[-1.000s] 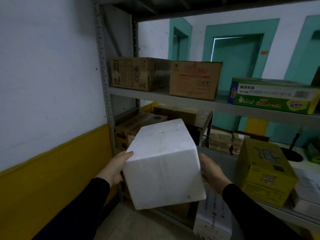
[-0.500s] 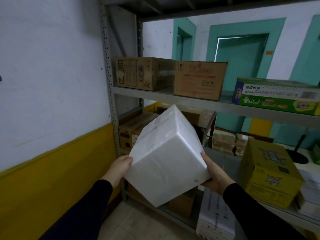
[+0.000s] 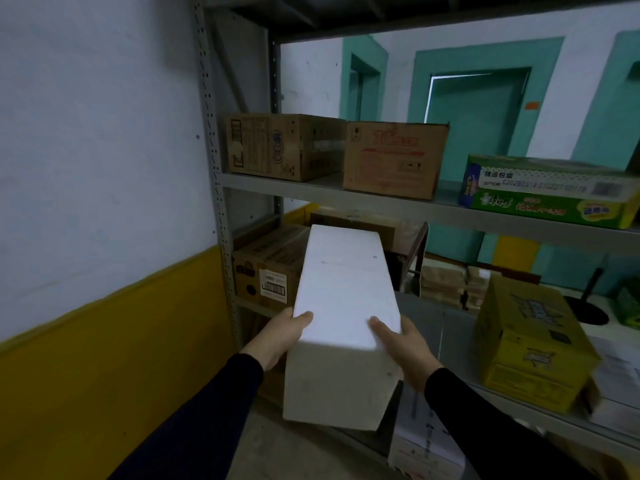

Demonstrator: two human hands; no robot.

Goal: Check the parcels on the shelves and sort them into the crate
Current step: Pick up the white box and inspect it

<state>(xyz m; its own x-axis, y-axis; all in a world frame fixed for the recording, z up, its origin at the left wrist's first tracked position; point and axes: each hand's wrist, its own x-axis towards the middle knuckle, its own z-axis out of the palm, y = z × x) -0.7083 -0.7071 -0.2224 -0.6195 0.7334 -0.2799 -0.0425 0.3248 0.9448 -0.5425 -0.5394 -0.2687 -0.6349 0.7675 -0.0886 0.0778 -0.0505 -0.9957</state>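
White foam parcel (image 3: 346,306), held in front of the shelves (image 3: 381,202): left hand (image 3: 280,337) and right hand (image 3: 405,348) each in closed grip on its near sides, thumbs on top.

The foam box (image 3: 346,306) at the centre of the frame is plain white with a few small grey specks. On the grey metal shelf (image 3: 381,206) in the upper middle stand two brown cartons, the left one (image 3: 284,147) printed in black, the right one (image 3: 394,159) in red. At the upper right lies a green carton (image 3: 550,190) with yellow lettering and a white label. At the lower right sits a yellow carton (image 3: 530,344) with dark print. The wall (image 3: 104,168) on the left is white above and yellow below; the door frames (image 3: 485,64) behind are teal. Both sleeves are black.
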